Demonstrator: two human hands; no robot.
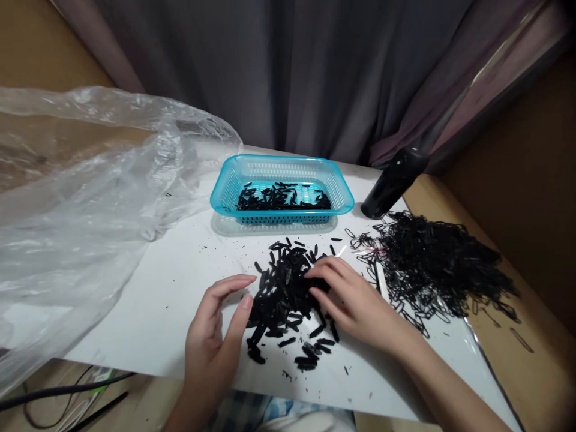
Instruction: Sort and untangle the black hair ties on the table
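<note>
1. Many small black pieces lie in a loose pile [288,288] at the middle of the white tabletop [148,324], some strays toward the near edge.
2. At the pile's left side is the left hand [216,327], its thumb and forefinger spread apart with nothing between them; whether the thumb tip touches the pieces I cannot tell.
3. On the other side, the right hand [353,297] has its fingers bent, tips at the pile's right part. Whether they pinch a piece I cannot tell.
4. Behind the pile stands a blue basket [281,213], more black pieces spread over its floor.
5. Just right of the basket is a black cylinder [391,187].
6. Nearer, beyond the right wrist, black loops [436,258] lie in a tangled heap, a white strip [382,282] at its left edge.
7. Clear plastic [103,198] covers the tabletop's left part.
8. Behind everything hangs a dark curtain [270,78].
</note>
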